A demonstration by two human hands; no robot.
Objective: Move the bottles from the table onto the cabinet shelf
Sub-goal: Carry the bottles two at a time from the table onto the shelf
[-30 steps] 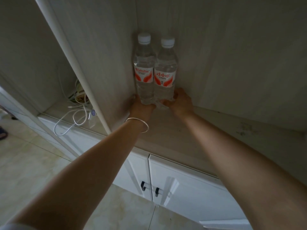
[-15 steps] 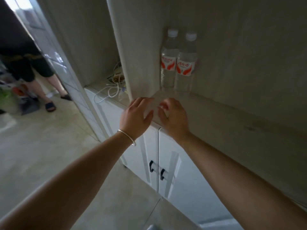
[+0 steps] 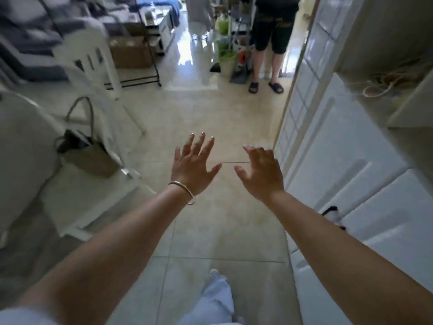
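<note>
Both hands, left (image 3: 193,165) and right (image 3: 262,171), now spread empty over the floor (image 3: 210,109), having left two bottles shelved, ready for more.

Both arms are bare from the hands up. The left hand (image 3: 192,167) has a thin metal bangle (image 3: 184,191) on its wrist. The right hand (image 3: 262,172) wears nothing. Light blue trousers (image 3: 215,299) show low down, a bit blurry.

Both hands empty over the tiled floor (image 3: 210,109) — left hand (image 3: 192,167) spread, right hand (image 3: 262,174) relaxed.
</note>
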